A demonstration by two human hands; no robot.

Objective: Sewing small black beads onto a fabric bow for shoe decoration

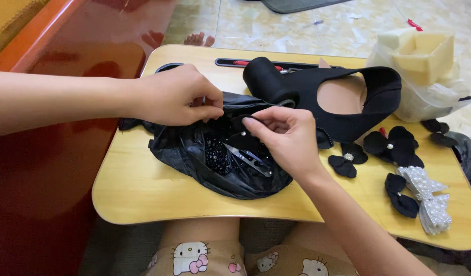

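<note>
A black plastic bag [194, 158] lies open on the wooden lap tray [143, 194], with small black beads [215, 153] and a silvery strip inside. My left hand [177, 94] pinches the bag's upper edge. My right hand [286, 135] pinches a small black piece at the bag's mouth, fingers closed on it. Just behind the hands lies a black high-heeled shoe [337, 97] on its side, heel pointing left.
Black fabric flowers [394, 145] with pearl centres and a pearl-covered bow [429, 197] lie on the tray's right side. A clear bag of pale foam blocks [424, 66] sits at the far right. A dark red cabinet [56, 168] stands to the left.
</note>
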